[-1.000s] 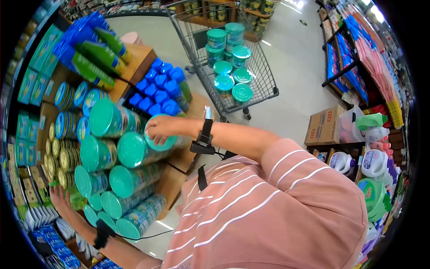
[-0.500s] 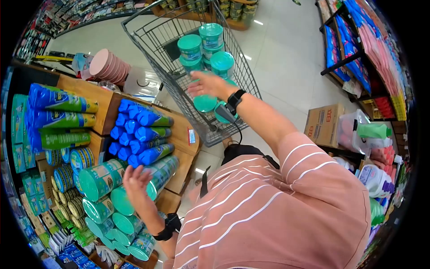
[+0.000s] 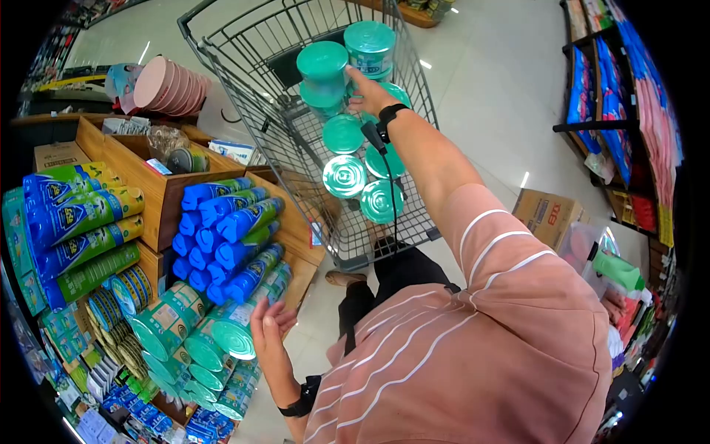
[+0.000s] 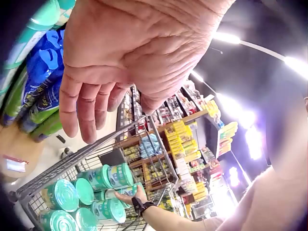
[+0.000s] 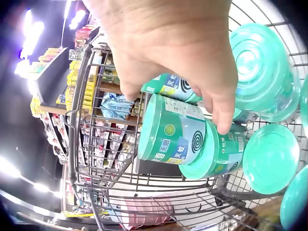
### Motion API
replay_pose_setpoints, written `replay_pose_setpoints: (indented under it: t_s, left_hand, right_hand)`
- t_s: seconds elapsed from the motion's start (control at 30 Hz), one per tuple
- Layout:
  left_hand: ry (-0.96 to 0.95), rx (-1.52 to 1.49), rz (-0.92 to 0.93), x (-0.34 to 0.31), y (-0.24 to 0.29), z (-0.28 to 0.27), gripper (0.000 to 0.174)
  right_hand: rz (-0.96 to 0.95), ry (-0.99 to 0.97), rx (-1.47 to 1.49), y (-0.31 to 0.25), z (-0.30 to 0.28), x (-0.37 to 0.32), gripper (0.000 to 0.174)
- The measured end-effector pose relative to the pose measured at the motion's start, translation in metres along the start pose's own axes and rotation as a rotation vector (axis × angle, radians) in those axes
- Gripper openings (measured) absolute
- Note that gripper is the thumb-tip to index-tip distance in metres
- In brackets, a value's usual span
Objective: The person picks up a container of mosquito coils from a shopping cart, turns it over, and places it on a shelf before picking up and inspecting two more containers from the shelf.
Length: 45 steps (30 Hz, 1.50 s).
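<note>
In the head view the right hand (image 3: 371,96) reaches into the wire cart (image 3: 355,261), beside an upper green-lidded tub (image 3: 323,61). The right wrist view shows that hand (image 5: 178,43) above a tub with a spiral print (image 5: 178,130), thumb and fingers apart, gripping nothing visible; whether it touches a tub is unclear. Loosely bent fingers and nothing held mark the left hand (image 3: 274,348), near the right side of the stacked green tubs (image 3: 171,318). Its palm (image 4: 134,57) fills the top of the left wrist view, the cart's rim (image 4: 91,149) beyond.
Blue bottle-like packs (image 3: 229,229) lie above the stacked tubs on a wooden display (image 3: 129,170). Pink round items (image 3: 166,85) are left of the cart. On the right are a cardboard box (image 3: 547,214) and shelves of blue packages (image 3: 580,89).
The right hand has moved from the display's tubs into the cart, now further in beside the upper tubs. The left hand has come in from the far left toward the body. The cart appears closer.
</note>
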<state>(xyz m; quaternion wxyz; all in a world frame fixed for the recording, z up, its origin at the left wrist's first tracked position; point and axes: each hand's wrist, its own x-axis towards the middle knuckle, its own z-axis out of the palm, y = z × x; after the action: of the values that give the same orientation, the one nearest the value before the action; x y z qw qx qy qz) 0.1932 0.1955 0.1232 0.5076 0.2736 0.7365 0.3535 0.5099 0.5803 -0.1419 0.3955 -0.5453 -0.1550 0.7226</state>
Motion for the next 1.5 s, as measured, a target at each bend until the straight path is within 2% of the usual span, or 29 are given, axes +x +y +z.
replay_pose_setpoints:
  t_s: [0.13, 0.2, 0.3, 0.37, 0.4, 0.6, 0.7, 0.77, 0.83, 0.97, 1.23, 1.27, 1.5]
  left_hand:
    - [0.038, 0.028, -0.058, 0.007, -0.001, 0.007, 0.061]
    - [0.044, 0.028, -0.083, 0.01, -0.002, 0.011, 0.06]
    - [0.042, 0.03, -0.12, 0.014, -0.001, 0.017, 0.057]
    - [0.035, 0.032, -0.141, 0.016, -0.001, 0.02, 0.051]
    - [0.032, 0.038, -0.149, 0.018, -0.002, 0.021, 0.051]
    - [0.006, 0.064, -0.167, 0.024, -0.013, 0.017, 0.057]
    - [-0.028, 0.061, -0.162, 0.025, -0.019, 0.012, 0.056]
    - [-0.042, 0.051, -0.154, 0.027, -0.023, 0.008, 0.055]
    - [-0.059, 0.031, -0.151, 0.032, -0.024, 0.003, 0.054]
    - [-0.105, -0.02, -0.085, 0.047, -0.033, -0.01, 0.052]
    - [-0.27, -0.012, 0.189, 0.068, 0.009, -0.014, 0.048]
    - [-0.278, -0.014, 0.211, 0.069, 0.014, -0.015, 0.049]
    - [-0.319, -0.105, 0.401, 0.051, 0.051, -0.031, 0.053]
  right_hand:
    - [0.034, 0.02, -0.041, -0.006, 0.009, 0.025, 0.106]
    - [-0.108, -0.14, -0.242, 0.008, -0.013, 0.064, 0.108]
    - [0.002, -0.078, -0.132, 0.01, -0.005, 0.086, 0.102]
    - [0.005, 0.053, -0.008, 0.015, 0.003, 0.098, 0.098]
    - [-0.009, 0.068, 0.007, 0.011, 0.007, 0.087, 0.094]
    - [-0.083, 0.148, 0.093, 0.023, 0.013, 0.079, 0.094]
    - [-0.051, 0.13, 0.12, 0.029, 0.008, 0.068, 0.094]
    - [-0.029, 0.106, 0.133, 0.022, 0.007, 0.03, 0.092]
    - [-0.002, 0.012, 0.221, 0.019, -0.001, 0.002, 0.099]
    - [0.009, -0.257, 0.276, 0.005, -0.007, -0.062, 0.1]
    - [-0.003, -0.625, 0.219, -0.017, 0.03, -0.184, 0.083]
    - [-0.047, -0.573, 0.164, -0.017, 0.044, -0.203, 0.089]
    - [-0.038, -0.674, 0.083, 0.013, 0.105, -0.283, 0.083]
